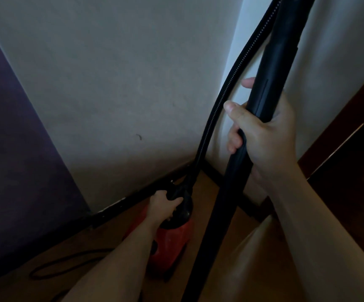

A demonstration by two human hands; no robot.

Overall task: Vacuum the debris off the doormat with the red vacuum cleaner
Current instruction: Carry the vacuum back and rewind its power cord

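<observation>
Pale grey plaster walls (pixel 111 73) meet in a corner above a black skirting board (pixel 133 199) and brown wooden floor (pixel 78 247). A purple panel (pixel 13 149) stands left, a dark reddish-brown wooden panel (pixel 351 171) right.

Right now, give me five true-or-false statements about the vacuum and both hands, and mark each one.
1. The right hand grips the black wand. True.
2. The left hand lies flat on the floor. False: it grips the black handle on top of the red vacuum cleaner.
3. The ribbed hose runs upward from the vacuum cleaner. True.
4. The vacuum cleaner stands on a doormat. False: no doormat is in view; it stands on the wooden floor near the wall corner.
5. A black cord lies on the floor to the left of the vacuum cleaner. True.
</observation>
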